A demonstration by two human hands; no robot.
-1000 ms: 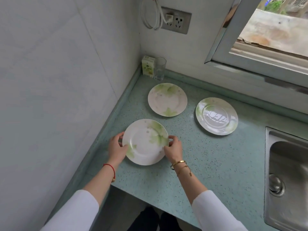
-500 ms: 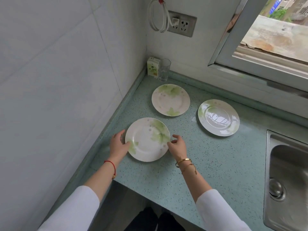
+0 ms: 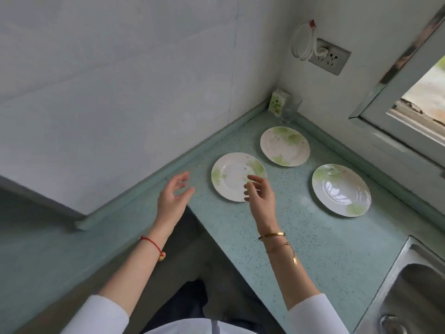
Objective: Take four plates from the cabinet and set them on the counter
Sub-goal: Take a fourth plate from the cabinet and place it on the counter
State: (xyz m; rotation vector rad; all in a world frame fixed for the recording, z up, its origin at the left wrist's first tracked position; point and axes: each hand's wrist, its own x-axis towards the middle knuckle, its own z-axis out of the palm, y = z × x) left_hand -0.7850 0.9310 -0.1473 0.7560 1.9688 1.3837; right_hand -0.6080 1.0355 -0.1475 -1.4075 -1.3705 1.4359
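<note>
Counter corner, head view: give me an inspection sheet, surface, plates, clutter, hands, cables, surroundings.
Surface: green speckled counter, dry-looking, no spills seen.
Job's things: three plates lying flat and apart: near plate, far plate, right plate. No fourth plate in view.
Clutter: carton and glass upright in the corner, side by side.
Hands: left hand and right hand open, empty, raised off the near plate.
Cables: white cord coiled, plugged into the outlet.
Surroundings: tiled walls, window at right, sink at lower right.
</note>
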